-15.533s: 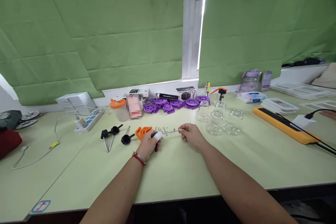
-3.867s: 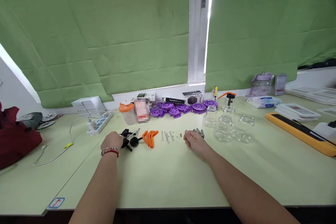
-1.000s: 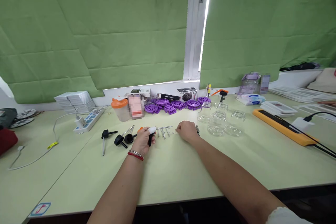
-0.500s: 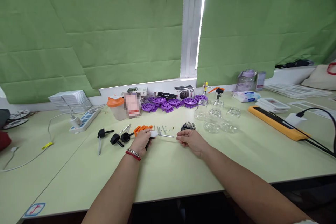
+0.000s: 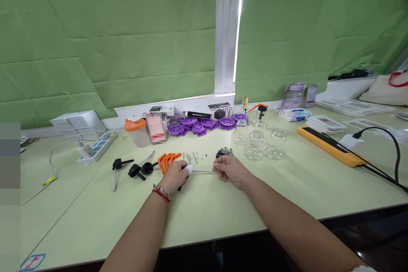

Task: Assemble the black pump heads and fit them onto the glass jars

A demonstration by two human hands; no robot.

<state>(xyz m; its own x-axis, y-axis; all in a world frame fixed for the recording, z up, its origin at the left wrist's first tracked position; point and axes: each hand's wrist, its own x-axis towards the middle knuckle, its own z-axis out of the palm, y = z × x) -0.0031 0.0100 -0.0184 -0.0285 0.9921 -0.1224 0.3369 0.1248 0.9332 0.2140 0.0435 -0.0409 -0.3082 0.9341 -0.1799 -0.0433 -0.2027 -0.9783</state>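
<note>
**Both hands on a thin metal rod at mid-worktop**

At far left of the frame a white power strip (image 5: pixel 92 148) lies on the pale green worktop (image 5: pixel 204 216), with a stack of white cards (image 5: pixel 78 121) behind it. Right of that, three black-knobbed pins (image 5: pixel 135 169) lie loose, then a fan of orange brackets (image 5: pixel 168 159). Just below the brackets sits the left hand (image 5: pixel 174 176), a red band at its wrist and a white wrap on one finger; its grip is clamped on the black-handled end of a thin metal rod (image 5: pixel 202 171). The rod runs level across the centre of the frame, just above the worktop. Its other end is pinched in the closed fingers of the right hand (image 5: pixel 230 170). Just above that hand lie small dark springs (image 5: pixel 223 152). Farther back, purple wheels (image 5: pixel 207 122) line the wall. Right of centre stand clear glass jars (image 5: pixel 258 144), and an orange bar (image 5: pixel 331 145) lies toward the right edge.
</note>
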